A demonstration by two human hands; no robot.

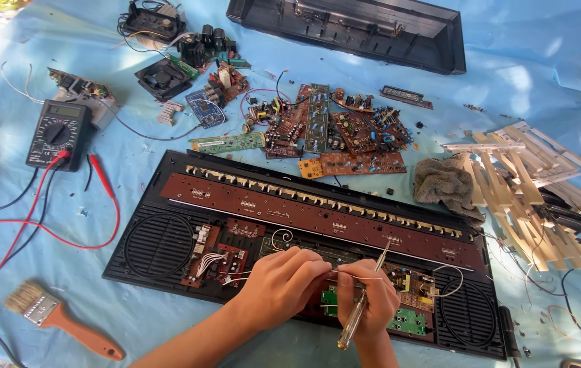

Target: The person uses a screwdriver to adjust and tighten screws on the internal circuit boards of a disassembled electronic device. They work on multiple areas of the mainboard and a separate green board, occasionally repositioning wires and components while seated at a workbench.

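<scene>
translucent amber-handled screwdriver (357,308) sits gripped in the right hand (367,305), its thin metal shaft slanting up over the opened black plastic keyboard shell (147,249). the left hand (278,285) pinches fine white wires (236,276) beside it, both over small green circuit boards (406,320). the tool looks light and stiff, best held at the handle; the wires seem flimsy and likely to snap. farther out lie a grey multimeter (59,133), a wooden-handled brush (59,317) and loose cream keys (522,197).
</scene>
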